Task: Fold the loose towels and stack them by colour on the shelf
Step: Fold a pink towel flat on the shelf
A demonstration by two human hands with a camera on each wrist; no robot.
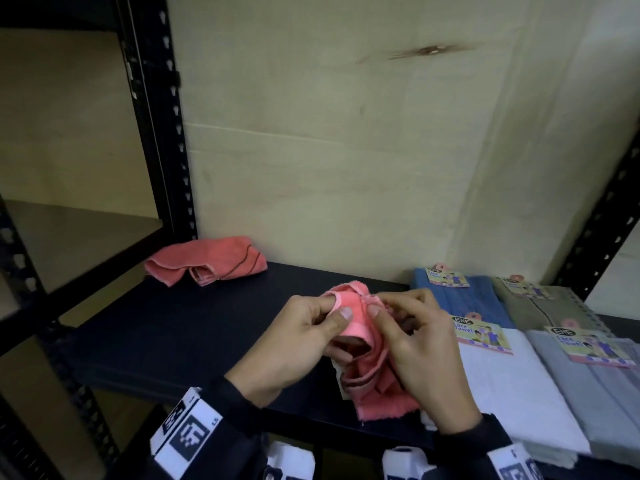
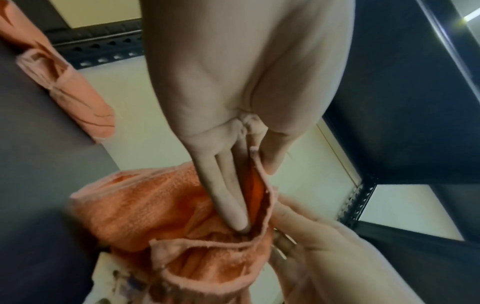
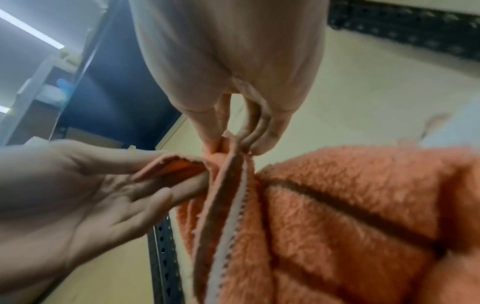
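Both hands hold a loose pink towel [image 1: 360, 344] above the black shelf [image 1: 194, 327] — left hand [image 1: 298, 344] and right hand [image 1: 426, 355] each pinch its hemmed top edge; a second pink towel [image 1: 204, 259] lies bundled at the shelf's back left

Fluffy terry-cloth towel [image 3: 350, 216]; matt dark shelf [image 1: 173, 327].

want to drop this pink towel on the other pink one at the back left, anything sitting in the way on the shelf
Nothing visible does. Both hands, left hand and right hand, pinch the pink towel above the dark shelf. The shelf between it and the folded pink towel is bare; the packaged towels lie on the other side.
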